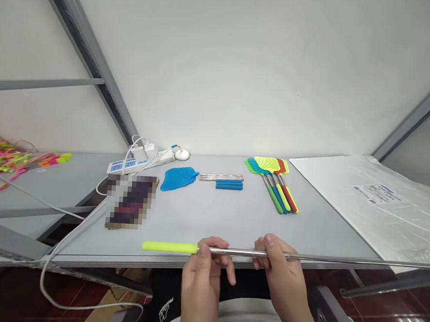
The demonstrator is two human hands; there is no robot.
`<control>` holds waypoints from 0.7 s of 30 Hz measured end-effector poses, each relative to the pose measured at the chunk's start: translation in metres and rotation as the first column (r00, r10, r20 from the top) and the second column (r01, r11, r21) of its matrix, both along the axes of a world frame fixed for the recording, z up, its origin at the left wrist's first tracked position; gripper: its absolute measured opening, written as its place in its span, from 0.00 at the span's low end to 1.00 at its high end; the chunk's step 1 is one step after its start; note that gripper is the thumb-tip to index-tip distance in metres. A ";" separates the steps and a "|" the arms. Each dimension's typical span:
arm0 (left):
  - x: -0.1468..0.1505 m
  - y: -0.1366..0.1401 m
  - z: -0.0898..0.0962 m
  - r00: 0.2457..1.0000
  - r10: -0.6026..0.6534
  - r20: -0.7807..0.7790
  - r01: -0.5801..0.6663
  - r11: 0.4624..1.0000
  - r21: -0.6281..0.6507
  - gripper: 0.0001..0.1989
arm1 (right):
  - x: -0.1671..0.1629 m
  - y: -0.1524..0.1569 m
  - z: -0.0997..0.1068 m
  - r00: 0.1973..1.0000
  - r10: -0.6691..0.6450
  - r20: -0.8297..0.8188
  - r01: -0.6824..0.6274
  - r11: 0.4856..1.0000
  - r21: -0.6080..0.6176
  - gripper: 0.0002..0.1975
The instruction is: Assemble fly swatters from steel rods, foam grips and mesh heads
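Where both hands (202,281) (283,272) grip, the rod (238,252) crosses them.

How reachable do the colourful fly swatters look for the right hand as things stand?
Probably not reachable yet: the right hand grips the metal rod, though nothing else visible blocks the fly swatters.

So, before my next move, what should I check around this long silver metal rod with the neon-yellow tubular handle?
1. Left hand on the silver metal rod, beside the neon-yellow tubular handle: ok.
2. Right hand gripping the rod: ok.
3. Rod's far end in view: not ok, it runs past the picture's right edge.
4. Anything attached at that end: cannot tell.
5. Multicoloured plastic fly swatters apart from the rod: ok, farther back.
6. Long white cable up on the grey table: not ok, it loops below the front edge.
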State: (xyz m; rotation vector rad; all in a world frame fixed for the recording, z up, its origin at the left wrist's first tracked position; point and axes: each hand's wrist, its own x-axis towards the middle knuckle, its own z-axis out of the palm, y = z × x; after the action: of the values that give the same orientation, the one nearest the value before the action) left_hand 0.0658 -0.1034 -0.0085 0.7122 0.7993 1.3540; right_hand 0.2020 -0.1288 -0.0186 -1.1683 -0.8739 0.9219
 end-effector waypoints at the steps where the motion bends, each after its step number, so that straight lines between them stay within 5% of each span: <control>1: -0.006 0.005 0.001 0.999 0.048 0.008 -0.048 0.999 0.004 0.20 | 0.003 0.000 0.002 1.000 -0.001 0.012 0.001 1.000 -0.007 0.25; 5: -0.040 0.026 0.011 0.918 0.388 0.079 -0.394 0.915 0.085 0.17 | 0.029 0.005 0.013 0.972 -0.196 -0.127 0.202 0.978 0.041 0.25; 11: -0.053 0.025 0.024 0.925 0.371 0.082 -0.380 0.912 0.156 0.18 | 0.050 0.005 0.029 0.936 -0.256 -0.240 0.284 0.954 0.090 0.26; 21: -0.049 0.020 0.032 0.898 0.409 0.161 -0.426 0.900 0.088 0.17 | 0.051 0.006 0.027 0.911 -0.300 -0.284 0.328 0.943 0.057 0.26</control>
State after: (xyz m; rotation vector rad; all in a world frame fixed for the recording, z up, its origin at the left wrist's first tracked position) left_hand 0.0164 -0.0837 0.0231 0.5476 0.7902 1.8362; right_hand 0.2533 -0.1223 0.0087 -1.0256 -0.4855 0.7392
